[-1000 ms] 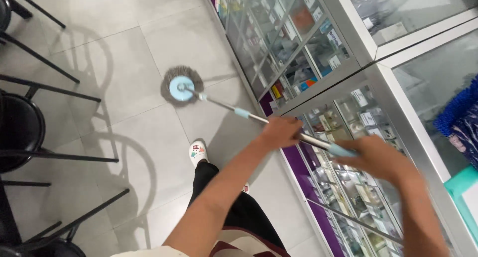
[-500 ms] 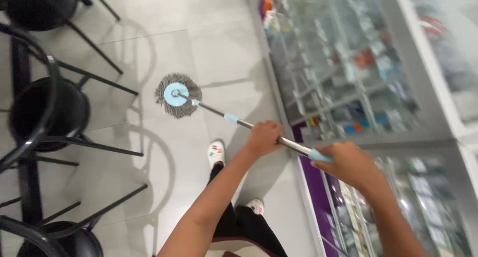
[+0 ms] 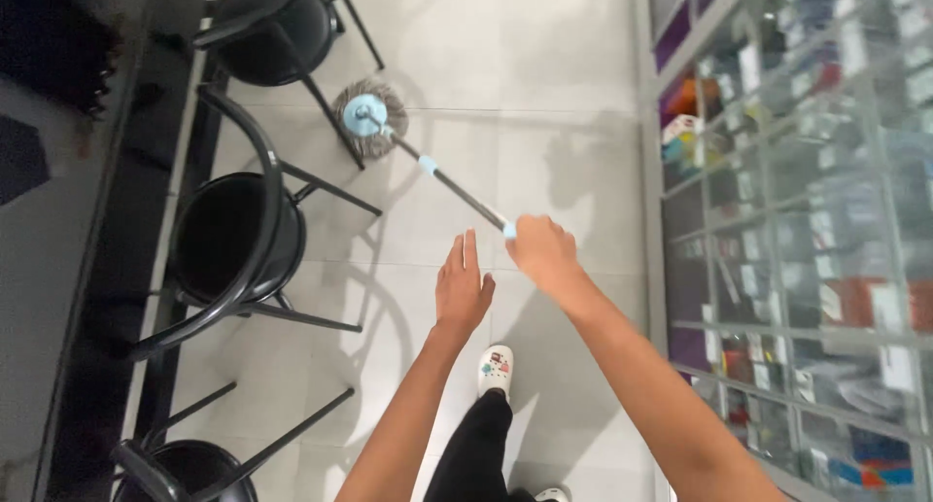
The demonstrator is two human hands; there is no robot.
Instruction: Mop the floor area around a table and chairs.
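Head view. Mop (image 3: 374,116): round grey string head with pale blue plastic disc, thin metal pole with blue collars. Head lies flat on glossy pale floor tiles (image 3: 544,65), touching the leg of the farthest black metal chair (image 3: 267,21). Right hand (image 3: 544,252) closed round the pole's upper end. Left hand (image 3: 462,288) flat, fingers spread, holding nothing, just beside the pole. Half a second ago both hands gripped the pole; mop head then lay on bare tiles, apart from the chairs. Glass display cabinet (image 3: 807,220) well right of the mop.

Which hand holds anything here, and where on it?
Right hand grips the mop by the top end of its handle; left hand is open, holding nothing.
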